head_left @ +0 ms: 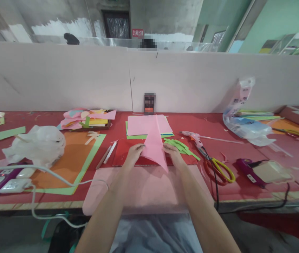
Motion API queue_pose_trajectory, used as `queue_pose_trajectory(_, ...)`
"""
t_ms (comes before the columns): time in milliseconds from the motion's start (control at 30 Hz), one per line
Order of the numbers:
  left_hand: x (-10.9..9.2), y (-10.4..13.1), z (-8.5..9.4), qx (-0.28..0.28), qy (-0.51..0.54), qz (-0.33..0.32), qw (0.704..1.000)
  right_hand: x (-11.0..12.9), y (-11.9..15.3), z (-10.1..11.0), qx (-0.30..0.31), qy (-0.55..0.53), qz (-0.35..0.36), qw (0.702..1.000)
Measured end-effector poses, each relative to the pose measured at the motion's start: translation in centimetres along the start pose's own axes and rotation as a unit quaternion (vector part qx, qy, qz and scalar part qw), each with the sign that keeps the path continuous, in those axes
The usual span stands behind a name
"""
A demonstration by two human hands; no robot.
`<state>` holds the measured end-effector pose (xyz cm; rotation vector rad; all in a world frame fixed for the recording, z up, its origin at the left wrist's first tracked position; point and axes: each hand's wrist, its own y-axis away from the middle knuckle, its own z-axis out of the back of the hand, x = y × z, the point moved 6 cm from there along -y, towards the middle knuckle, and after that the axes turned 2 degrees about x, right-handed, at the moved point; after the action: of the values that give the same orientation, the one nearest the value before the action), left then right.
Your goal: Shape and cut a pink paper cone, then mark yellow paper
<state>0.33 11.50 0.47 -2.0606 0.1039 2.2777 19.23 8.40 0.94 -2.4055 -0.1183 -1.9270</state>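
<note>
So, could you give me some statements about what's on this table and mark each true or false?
1. The left hand and right hand are at opposite edges of a pink sheet. True.
2. The scissors nearest that sheet lie to its left. False: those scissors lie to its right.
3. A glue gun lies on the red table. True.
4. The green strips lie beside the left hand. False: the green strips are by the right hand.
5. The partition behind the table is black. False: the partition is whitish.
</note>
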Motion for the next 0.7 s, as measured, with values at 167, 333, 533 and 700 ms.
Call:
queue_pose_trajectory(167, 0.6, 0.3, -0.7, 0.042, 0.086, 0.065, 0.993, -0.5, -0.2, 0.5, -0.027, -0.009, -0.006, 1.000)
queue_pose_trajectory(333, 0.5, 0.4, -0.8, 0.057, 0.120, 0.074, 0.988, -1.1, -0.6, 1.0, -0.028, -0.001, -0.012, 1.000)
queue_pose_trajectory(533, 0.5, 0.5, -1.0, 0.061, 0.132, 0.084, 0.986, -1.9, -1.1, 1.5, -0.031, -0.011, 0.002, 0.999)
queue_pose_trajectory(700, 0.5, 0.4, -1.0, 0.064, 0.139, 0.080, 0.985, -2.1, -1.1, 1.6, -0.031, -0.025, 0.006, 0.999)
